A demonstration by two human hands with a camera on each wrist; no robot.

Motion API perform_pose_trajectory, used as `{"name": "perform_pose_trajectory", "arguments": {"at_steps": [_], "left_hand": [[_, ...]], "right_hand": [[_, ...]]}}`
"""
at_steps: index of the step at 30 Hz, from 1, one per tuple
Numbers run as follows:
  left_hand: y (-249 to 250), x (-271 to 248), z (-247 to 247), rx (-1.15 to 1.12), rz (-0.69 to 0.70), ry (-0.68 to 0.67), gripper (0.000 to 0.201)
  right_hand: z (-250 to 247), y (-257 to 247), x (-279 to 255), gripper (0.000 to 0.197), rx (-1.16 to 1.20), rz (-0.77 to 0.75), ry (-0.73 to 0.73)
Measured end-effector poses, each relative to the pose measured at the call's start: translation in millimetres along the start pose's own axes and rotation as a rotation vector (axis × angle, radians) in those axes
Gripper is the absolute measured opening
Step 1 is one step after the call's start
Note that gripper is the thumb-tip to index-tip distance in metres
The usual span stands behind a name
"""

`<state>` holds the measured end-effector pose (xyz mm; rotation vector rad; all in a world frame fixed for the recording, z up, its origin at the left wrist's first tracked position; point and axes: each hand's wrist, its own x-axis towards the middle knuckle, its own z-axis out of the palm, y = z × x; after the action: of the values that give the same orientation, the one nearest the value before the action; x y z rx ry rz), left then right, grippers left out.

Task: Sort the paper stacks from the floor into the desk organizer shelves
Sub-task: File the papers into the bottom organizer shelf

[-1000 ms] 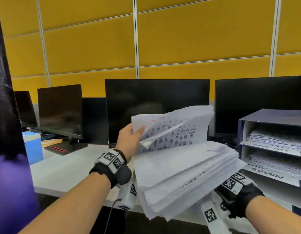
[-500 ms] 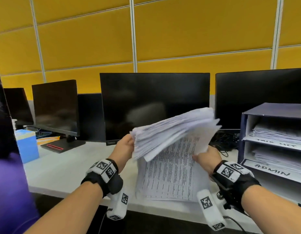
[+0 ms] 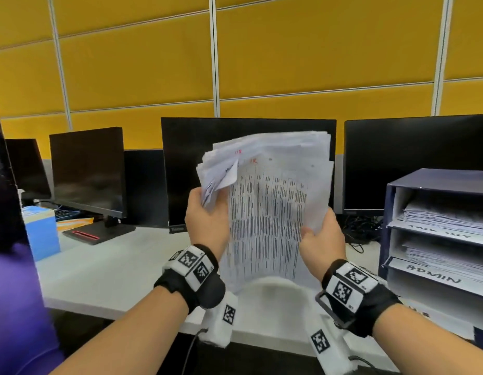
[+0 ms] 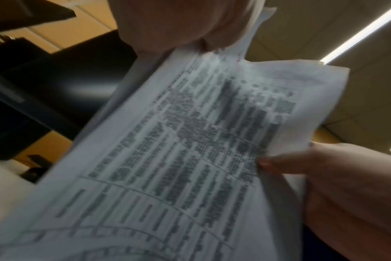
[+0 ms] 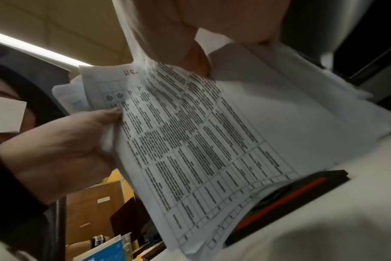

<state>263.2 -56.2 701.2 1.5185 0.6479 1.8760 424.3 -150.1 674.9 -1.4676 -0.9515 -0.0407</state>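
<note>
While the yellow wall (image 3: 275, 50) is seen filling the back, a long white bench (image 3: 121, 272) is seen below it, and black screens (image 3: 86, 169) are lined up along it. At the right end of the bench a dark blue desk organizer (image 3: 435, 182) is placed, and its shelves are already filled with paper; one shelf is marked ADMIN, and the other label cannot be read. A paper stack (image 3: 267, 212) is held upright over the middle of the bench, in front of the middle screen, well apart from the organizer. Its front page is covered with a printed table, and small red letters are written near the top. The bottom of the stack is bent against the bench top. The left edge of the stack is grasped by the left hand (image 3: 205, 220), with some sheets folded over the thumb, so this grip is clenched on the paper. The right edge is pinched by the right hand (image 3: 323, 239), with the thumb (image 4: 279, 166) pressed on the front page, so this grip is clenched on the paper too. A light blue box (image 3: 42, 234) is set at the far left of the bench.
</note>
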Motion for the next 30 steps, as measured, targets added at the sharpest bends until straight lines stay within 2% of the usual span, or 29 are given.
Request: {"name": "perform_pose_trajectory", "arguments": {"at_steps": [2,4,7,9,13,16,20,22,25,30], "left_hand": [[4,-8,5,0.046,0.005,0.033,0.012],[2,-16,5,0.111,-0.040,0.020,0.015],[-1,-19,-2,0.134,-0.088,-0.076,0.034],[2,-15,-6,0.120,-0.092,-0.133,0.038],[7,-10,-8,0.102,-0.121,-0.143,0.023],[8,-11,-8,0.101,-0.164,-0.140,0.023],[14,-11,-7,0.086,-0.173,-0.161,0.030],[15,-10,-7,0.078,-0.193,-0.175,0.039],[19,-10,-8,0.018,-0.230,-0.191,0.046],[30,-20,-5,-0.042,-0.205,-0.201,0.030]], "right_hand": [[3,-4,-1,0.033,-0.151,-0.061,0.017],[7,-1,-6,0.032,-0.239,-0.030,-0.050],[2,6,-11,0.041,-0.062,0.031,-0.137],[-10,5,-7,0.048,0.091,0.052,-0.160],[-23,0,-3,0.060,0.219,0.015,-0.248],[-26,-1,-3,0.062,0.285,0.025,-0.295],[-33,-20,7,0.054,0.397,-0.011,-0.209],[-30,-28,9,0.045,0.347,-0.008,-0.163],[-23,-32,4,0.038,0.279,-0.029,-0.169],[-15,-30,-2,0.036,0.204,-0.118,-0.093]]}}
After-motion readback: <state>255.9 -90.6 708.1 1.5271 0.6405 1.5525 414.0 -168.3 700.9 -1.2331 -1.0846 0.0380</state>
